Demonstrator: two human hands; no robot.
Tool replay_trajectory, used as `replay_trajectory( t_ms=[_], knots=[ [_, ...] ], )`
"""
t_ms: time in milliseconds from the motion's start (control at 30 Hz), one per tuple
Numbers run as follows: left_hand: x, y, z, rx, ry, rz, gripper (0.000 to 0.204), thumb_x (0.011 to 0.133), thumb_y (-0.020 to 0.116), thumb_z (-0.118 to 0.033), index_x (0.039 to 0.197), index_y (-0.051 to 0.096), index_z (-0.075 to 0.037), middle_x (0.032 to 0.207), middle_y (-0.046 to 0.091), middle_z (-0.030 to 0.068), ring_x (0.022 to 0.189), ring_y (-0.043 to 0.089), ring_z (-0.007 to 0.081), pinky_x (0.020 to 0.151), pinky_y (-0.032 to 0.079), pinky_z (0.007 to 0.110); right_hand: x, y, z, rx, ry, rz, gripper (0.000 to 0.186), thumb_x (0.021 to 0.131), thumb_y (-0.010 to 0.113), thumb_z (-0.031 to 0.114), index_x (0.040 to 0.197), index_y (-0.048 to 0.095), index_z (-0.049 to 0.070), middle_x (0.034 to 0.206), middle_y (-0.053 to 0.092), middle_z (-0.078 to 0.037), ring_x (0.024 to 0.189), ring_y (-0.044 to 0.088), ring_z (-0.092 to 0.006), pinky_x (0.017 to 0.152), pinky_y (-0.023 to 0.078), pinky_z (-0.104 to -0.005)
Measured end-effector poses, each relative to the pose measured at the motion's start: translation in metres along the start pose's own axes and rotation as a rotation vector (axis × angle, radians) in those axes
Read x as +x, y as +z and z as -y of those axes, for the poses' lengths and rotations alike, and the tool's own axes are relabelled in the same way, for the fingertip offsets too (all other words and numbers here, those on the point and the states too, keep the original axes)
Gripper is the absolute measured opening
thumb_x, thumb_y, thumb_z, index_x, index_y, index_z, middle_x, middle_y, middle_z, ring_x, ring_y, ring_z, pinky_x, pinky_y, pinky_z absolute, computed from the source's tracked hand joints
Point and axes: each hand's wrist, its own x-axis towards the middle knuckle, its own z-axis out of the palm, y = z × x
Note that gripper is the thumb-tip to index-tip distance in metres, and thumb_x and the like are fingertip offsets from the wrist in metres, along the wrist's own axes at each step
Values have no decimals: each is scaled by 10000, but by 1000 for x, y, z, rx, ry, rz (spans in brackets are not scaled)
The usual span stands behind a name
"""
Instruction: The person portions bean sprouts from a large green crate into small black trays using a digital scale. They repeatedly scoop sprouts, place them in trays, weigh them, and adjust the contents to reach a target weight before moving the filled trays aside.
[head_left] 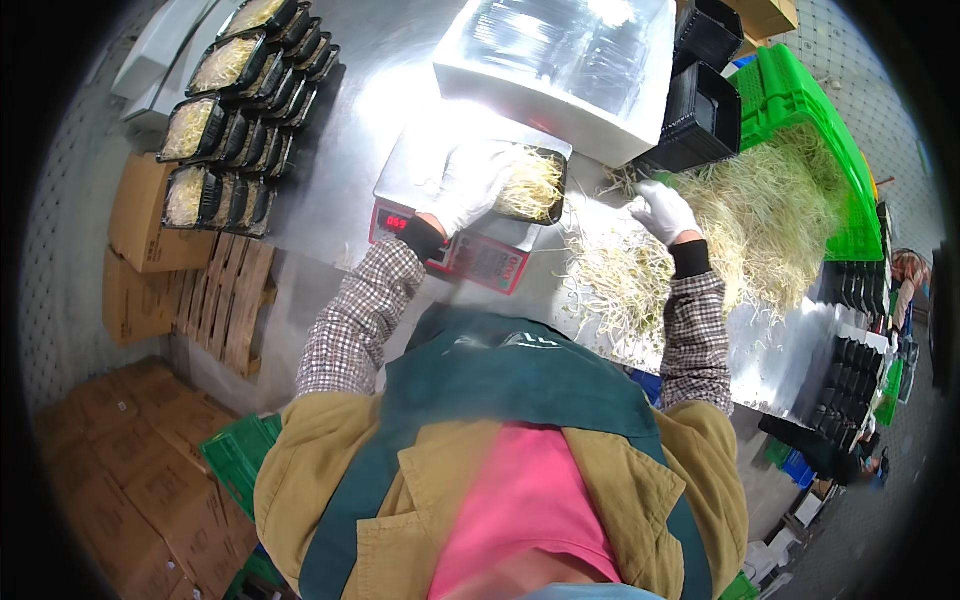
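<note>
A black plastic tray (563, 185) of pale bean sprouts (533, 184) rests on a weighing scale (398, 180) with a red, lit front panel. My left hand (472, 190), in a white glove, lies over the left part of the tray, its fingers stretched across the sprouts. Right of the scale, at the edge of a big loose heap of sprouts (735, 220), is my gloved right hand (664, 212). Its fingers are curled together; whatever they may hold is too small to make out. Some loose sprouts lie between the scale and the heap.
Filled trays (222, 130) stand in stacked rows at the left. A white foam box (550, 110) with clear wrapping sits behind the scale, beside nested empty black trays (697, 115). A green crate (850, 150) tips toward the heap. Cardboard boxes (150, 470) and a wooden pallet (222, 300) are left of the table.
</note>
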Motion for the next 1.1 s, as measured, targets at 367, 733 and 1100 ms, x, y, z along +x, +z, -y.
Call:
replay_trajectory(
  t_ms=[367, 733, 1100],
  knots=[
    [2, 1, -4, -36, -147, 28, 333, 924, 543, -176, 1227, 612, -56, 1173, 630, 172, 1115, 563, 350, 970, 444, 450, 69, 46, 195, 480, -141, -757, 277, 894, 546, 67, 1155, 585, -19, 1106, 626, -227, 1073, 594, -364, 952, 458, -441],
    [3, -62, -13, -143, -83, 9, 277, 968, 536, -162, 1209, 636, -69, 1170, 640, 174, 1100, 594, 339, 965, 464, 435, 44, -3, 140, 676, -319, -648, 245, 953, 515, 97, 1157, 646, 61, 1132, 656, -181, 1081, 627, -327, 954, 488, -396],
    [-20, -113, 20, 28, -401, 482, 986, 660, 865, -369, 1461, 384, -54, 1448, 447, 207, 1350, 422, 356, 1130, 346, 421, 9, 22, 87, 779, -54, -403, 776, 758, 843, 232, 1401, 459, 30, 1356, 509, -194, 1225, 527, -315, 1051, 424, -383]
  ],
)
